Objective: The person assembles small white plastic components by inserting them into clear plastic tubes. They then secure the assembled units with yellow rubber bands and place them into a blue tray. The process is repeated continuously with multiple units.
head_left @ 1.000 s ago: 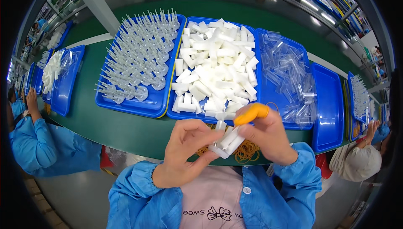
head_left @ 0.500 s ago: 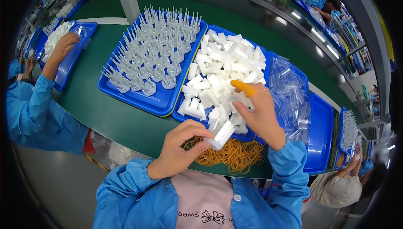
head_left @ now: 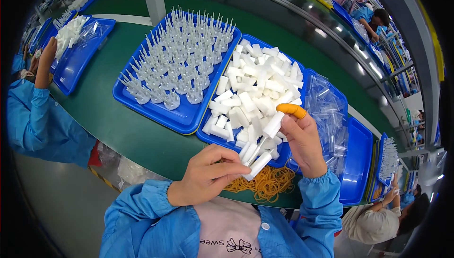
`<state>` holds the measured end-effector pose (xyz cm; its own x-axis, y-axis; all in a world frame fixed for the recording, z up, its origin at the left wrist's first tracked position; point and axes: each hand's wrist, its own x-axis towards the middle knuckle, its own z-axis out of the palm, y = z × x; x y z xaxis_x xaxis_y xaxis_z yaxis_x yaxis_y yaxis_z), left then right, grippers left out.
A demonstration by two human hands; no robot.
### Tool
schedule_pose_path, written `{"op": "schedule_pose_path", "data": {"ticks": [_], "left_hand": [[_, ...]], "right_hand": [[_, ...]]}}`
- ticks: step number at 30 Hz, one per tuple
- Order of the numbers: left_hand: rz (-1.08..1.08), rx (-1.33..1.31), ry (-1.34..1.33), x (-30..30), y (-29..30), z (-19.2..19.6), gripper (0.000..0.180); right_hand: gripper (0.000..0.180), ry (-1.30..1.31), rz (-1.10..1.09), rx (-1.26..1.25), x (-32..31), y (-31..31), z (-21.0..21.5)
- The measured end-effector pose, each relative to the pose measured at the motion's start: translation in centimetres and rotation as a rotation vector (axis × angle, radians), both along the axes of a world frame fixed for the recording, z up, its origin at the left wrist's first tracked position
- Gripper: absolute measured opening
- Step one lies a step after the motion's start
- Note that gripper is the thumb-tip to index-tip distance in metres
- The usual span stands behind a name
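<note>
My left hand (head_left: 205,172) pinches the base of a clear plastic pronged holder (head_left: 253,156), which has white foam pieces pushed onto some of its prongs. Between finger and thumb of my right hand (head_left: 304,142), which wears an orange finger cot on one finger, is a white foam block (head_left: 273,125). That block's lower end is at the tip of a bare prong; whether the tip has entered it I cannot tell. Beyond both hands, a blue tray (head_left: 200,134) is heaped with loose foam blocks (head_left: 255,80).
Left of the foam stands a blue tray (head_left: 176,124) of upright pronged holders (head_left: 175,64). Tan rubber bands (head_left: 267,184) lie near the table edge. Rightward are a tray of clear plastic pieces (head_left: 326,116) and another blue tray (head_left: 357,158). A co-worker's sleeve (head_left: 45,121) is at far left.
My right hand has come back from the foam heap with a block and brought it to the holder. My left hand still grips the holder, now with its prongs tilted toward the right hand.
</note>
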<state>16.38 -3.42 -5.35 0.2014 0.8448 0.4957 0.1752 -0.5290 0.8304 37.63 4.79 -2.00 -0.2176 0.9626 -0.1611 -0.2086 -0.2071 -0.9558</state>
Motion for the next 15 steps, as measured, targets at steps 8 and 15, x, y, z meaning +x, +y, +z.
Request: {"op": "schedule_pose_path", "data": {"ticks": [8, 15], "left_hand": [[0.010, 0.014, 0.022, 0.3, 0.2, 0.4, 0.028], [-0.046, 0.116, 0.094, -0.2, -0.3, 0.5, 0.031]], "right_hand": [[0.029, -0.120, 0.158, 0.027, 0.1, -0.8, 0.9], [0.021, -0.235, 0.396, 0.003, 1.7, -0.5, 3.0]]}}
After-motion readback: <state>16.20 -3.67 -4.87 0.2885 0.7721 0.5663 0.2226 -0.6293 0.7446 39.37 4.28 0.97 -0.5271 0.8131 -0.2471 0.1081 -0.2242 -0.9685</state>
